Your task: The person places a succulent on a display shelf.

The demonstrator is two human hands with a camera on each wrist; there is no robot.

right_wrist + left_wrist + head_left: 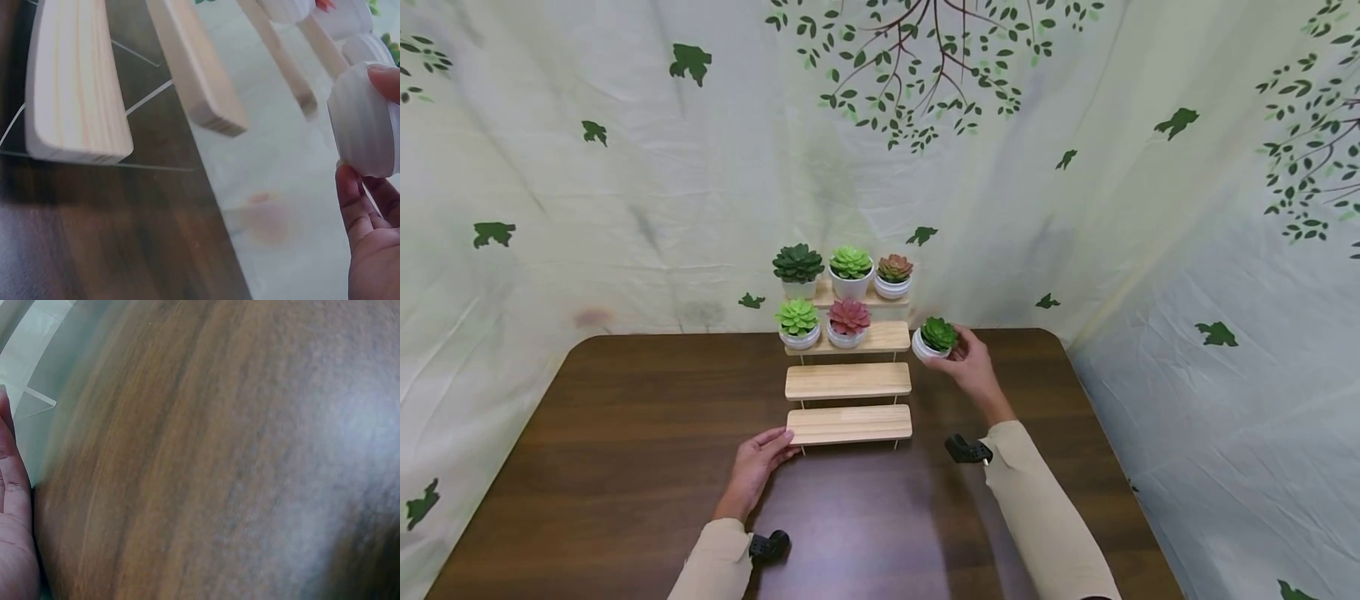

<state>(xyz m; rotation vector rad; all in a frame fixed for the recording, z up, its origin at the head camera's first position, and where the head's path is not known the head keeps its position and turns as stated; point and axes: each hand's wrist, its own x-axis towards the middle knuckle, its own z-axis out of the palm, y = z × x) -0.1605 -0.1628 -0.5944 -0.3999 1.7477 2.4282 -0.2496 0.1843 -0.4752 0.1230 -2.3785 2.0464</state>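
My right hand [972, 367] holds a small potted succulent [938, 335] with dark green leaves, just right of a tiered wooden stand [850, 425]. In the right wrist view, thumb and fingers grip its ribbed white pot [362, 125]. At the stand's front left corner, my left hand [760, 467] pinches the end of the lowest shelf. The left wrist view shows only part of that hand [15, 512] at its edge. Three succulents stand on the top shelf. On the second shelf are a light green succulent [797, 319] and a red succulent [849, 319].
The second shelf has bare wood to the right of the red succulent. Both lower shelves are bare. The stand is at the back of a dark brown table [647, 433]. Close behind hangs a white curtain [700, 192] printed with leaves and branches.
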